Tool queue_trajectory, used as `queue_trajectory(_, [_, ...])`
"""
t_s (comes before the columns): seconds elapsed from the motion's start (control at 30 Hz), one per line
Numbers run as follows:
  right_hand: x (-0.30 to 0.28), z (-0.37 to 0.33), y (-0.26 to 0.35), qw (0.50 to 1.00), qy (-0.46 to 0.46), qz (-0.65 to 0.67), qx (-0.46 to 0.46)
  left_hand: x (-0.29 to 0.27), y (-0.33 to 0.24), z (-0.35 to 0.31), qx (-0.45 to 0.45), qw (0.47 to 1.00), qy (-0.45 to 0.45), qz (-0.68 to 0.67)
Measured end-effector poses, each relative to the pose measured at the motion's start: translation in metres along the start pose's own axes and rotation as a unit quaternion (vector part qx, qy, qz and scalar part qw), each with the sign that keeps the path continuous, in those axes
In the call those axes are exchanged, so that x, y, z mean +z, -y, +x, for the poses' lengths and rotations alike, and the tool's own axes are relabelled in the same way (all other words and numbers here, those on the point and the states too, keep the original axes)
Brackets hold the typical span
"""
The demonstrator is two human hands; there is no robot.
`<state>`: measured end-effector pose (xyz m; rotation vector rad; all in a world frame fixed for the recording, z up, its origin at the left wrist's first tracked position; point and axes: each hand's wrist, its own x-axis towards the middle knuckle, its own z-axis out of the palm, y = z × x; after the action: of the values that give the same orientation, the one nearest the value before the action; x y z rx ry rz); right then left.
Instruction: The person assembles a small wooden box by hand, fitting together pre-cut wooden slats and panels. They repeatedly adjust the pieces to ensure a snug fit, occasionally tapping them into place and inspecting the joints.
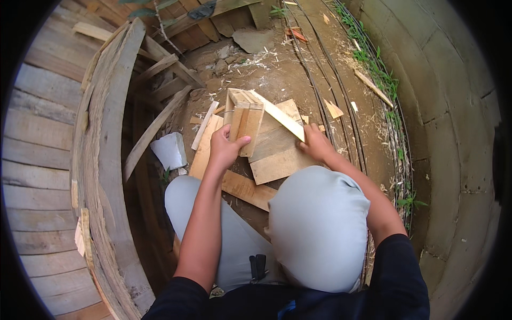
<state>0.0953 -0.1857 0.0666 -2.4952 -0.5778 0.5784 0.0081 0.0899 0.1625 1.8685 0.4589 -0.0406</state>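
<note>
My left hand (226,148) is closed round the near left side of a small wooden box frame (247,125), tilted up in front of me, its thumb along the near face. A pale, narrow wooden strip (278,116) slants from the frame's far top corner down to the right. At the strip's near end my right hand (316,144) grips it, with the fingers partly hidden behind the wood. Beneath both lies a panel of joined boards (280,162) on the ground. A loose plank (242,189) lies nearer, by my knees.
A heavy wooden bench (109,133) runs along the left, with slanting props (157,130) below. A white block (169,151) sits beside it. Dark cables (328,69) cross the dirt on the right, before a concrete wall (442,106). Wood shavings litter the ground.
</note>
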Motion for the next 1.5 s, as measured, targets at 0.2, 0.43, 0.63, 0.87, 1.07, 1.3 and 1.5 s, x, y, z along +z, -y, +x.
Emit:
queue_trajectory(0.2, [-0.064,0.013,0.039,0.994,-0.092,0.016,-0.058,0.005,0.013,-0.003,0.04,0.999,0.011,0.035])
queue_trajectory(0.43, [-0.171,-0.009,0.141,0.963,0.022,-0.123,-0.238,0.042,0.034,-0.013,0.025,0.96,0.023,0.277])
queue_trajectory(0.63, [-0.16,-0.019,0.135,0.923,0.203,-0.299,-0.133,0.059,0.046,-0.019,-0.003,0.94,0.036,0.34])
queue_trajectory(0.87, [-0.153,-0.012,0.156,0.947,0.167,-0.251,-0.107,0.037,0.036,-0.03,-0.033,0.952,0.024,0.302])
queue_trajectory(1.07, [-0.108,-0.007,0.139,0.979,0.064,-0.135,-0.14,0.019,0.022,-0.036,-0.023,0.999,0.037,-0.024])
queue_trajectory(1.3, [-0.105,0.008,0.168,0.962,-0.004,-0.003,-0.274,0.007,-0.002,-0.042,0.041,0.99,0.018,-0.135])
queue_trajectory(1.5, [-0.105,0.015,0.169,0.957,-0.085,0.048,-0.273,0.018,0.015,-0.025,0.082,0.98,-0.039,-0.175])
